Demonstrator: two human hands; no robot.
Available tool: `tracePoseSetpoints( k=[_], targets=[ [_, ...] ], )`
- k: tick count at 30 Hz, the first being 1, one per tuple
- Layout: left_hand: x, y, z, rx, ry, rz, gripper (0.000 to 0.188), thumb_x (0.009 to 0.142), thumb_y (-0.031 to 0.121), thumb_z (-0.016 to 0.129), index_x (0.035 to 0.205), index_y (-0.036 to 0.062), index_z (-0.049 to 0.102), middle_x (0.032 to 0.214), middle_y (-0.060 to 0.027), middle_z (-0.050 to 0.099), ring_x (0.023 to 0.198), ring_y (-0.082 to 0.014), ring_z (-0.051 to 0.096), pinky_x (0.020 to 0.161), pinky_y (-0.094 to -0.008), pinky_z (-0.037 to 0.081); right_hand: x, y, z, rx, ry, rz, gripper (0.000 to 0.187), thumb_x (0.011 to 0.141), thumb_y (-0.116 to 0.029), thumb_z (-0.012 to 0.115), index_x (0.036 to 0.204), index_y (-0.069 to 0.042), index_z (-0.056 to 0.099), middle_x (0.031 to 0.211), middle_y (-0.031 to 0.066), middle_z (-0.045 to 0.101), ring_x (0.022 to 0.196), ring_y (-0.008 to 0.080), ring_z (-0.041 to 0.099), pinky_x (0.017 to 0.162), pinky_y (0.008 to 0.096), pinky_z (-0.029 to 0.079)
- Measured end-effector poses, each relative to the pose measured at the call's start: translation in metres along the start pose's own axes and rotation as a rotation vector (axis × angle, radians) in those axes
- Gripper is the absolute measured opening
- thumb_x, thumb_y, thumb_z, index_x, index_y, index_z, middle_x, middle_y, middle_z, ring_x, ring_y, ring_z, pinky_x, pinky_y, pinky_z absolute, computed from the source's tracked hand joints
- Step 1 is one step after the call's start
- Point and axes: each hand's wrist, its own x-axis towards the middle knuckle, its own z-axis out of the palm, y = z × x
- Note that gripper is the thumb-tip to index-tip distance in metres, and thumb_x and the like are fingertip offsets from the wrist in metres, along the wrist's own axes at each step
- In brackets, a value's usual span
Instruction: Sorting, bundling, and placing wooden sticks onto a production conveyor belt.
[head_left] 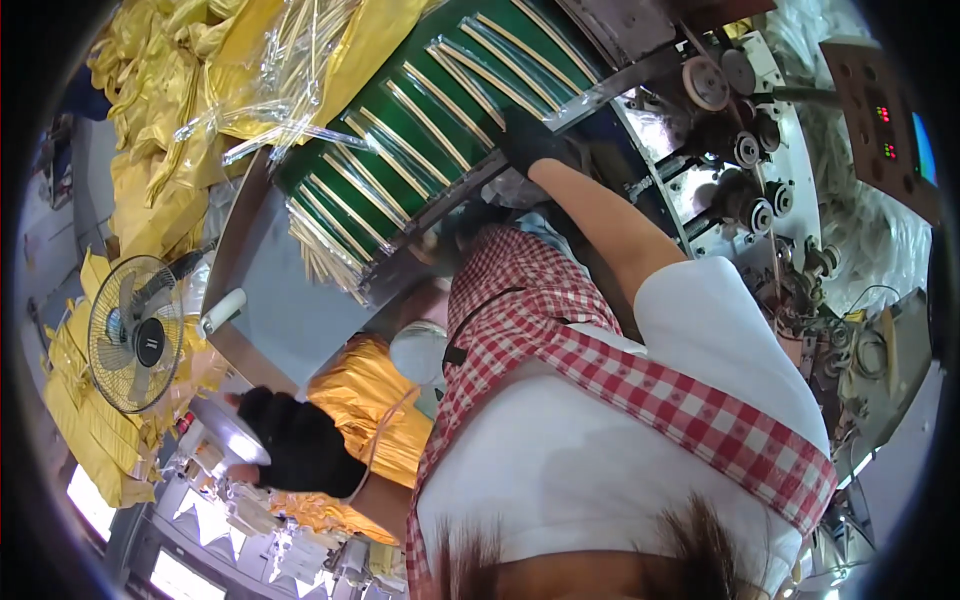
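Pairs of wooden chopsticks (430, 118) in clear wrappers lie in a row across a green conveyor belt (395, 185). My right hand (530, 140), in a dark fingerless glove, rests at the belt's near edge beside the wrapped pairs. Its fingers blend into shadow, so I cannot see whether it holds one. At the lower left my left hand (305, 445), also in a black fingerless glove, is raised away from the belt with its fingers curled. A pale round thing (232, 432) shows between its thumb and fingers; its kind is unclear. More wrapped chopsticks (322, 245) lie heaped at the belt's left end.
Yellow sacks (150, 90) and loose wrapped chopsticks (300, 75) stand beyond the belt. A caged fan (137, 335) is at the left, above an orange sack (365, 400). Machine rollers (748, 150) and a control panel (880, 125) with lit red digits occupy the right.
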Motion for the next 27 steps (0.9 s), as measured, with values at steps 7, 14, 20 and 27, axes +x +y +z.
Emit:
tracePoseSetpoints(
  k=[7, 14, 20, 27],
  targets=[
    [0.032, -0.04, -0.043, 0.241, 0.034, -0.209, 0.048, 0.091, 0.027, 0.055, 0.13, 0.0012, 0.041, 0.112, -0.0106, 0.052, 0.087, -0.0196, 0.051, 0.076, -0.0333, 0.045, -0.001, 0.009, 0.032, -0.123, 0.042, -0.147, 0.03, 0.081, -0.032, 0.057, 0.102, -0.012, 0.065, 0.092, 0.0156, 0.067, 0.086, 0.0342, 0.065, 0.072, 0.0451, 0.051],
    [0.064, -0.088, -0.056, 0.964, 0.069, -0.141, 0.043, 0.099, 0.025, 0.042, 0.132, -0.0029, 0.04, 0.111, -0.0141, 0.057, 0.099, -0.0209, 0.058, 0.085, -0.0301, 0.047, -0.099, -0.036, 0.036, 0.881, -0.648, -0.457, 0.017, 0.091, -0.019, 0.056, 0.09, -0.003, 0.062, 0.081, 0.011, 0.064, 0.079, 0.0182, 0.062, 0.072, 0.031, 0.05],
    [0.097, -0.076, -0.033, 0.663, 0.163, -0.02, 0.037, 0.099, 0.033, 0.042, 0.114, 0.0017, 0.052, 0.083, -0.0089, 0.06, 0.071, -0.0147, 0.059, 0.063, -0.0259, 0.049, -0.193, -0.114, -0.02, 0.77, -0.878, -0.693, 0.02, 0.093, -0.021, 0.055, 0.088, -0.003, 0.061, 0.078, 0.0104, 0.062, 0.072, 0.0176, 0.058, 0.066, 0.0318, 0.047],
    [0.069, -0.095, -0.038, 0.713, -0.125, -0.142, 0.03, 0.1, 0.032, 0.04, 0.084, 0.0077, 0.047, 0.057, 0.0029, 0.034, 0.048, -0.0074, 0.035, 0.047, -0.0222, 0.031, -0.226, -0.147, -0.001, 0.804, -0.303, -0.688, 0.036, 0.088, -0.026, 0.054, 0.116, -0.003, 0.053, 0.09, 0.0184, 0.059, 0.083, 0.0271, 0.061, 0.074, 0.0394, 0.047]
  ],
)
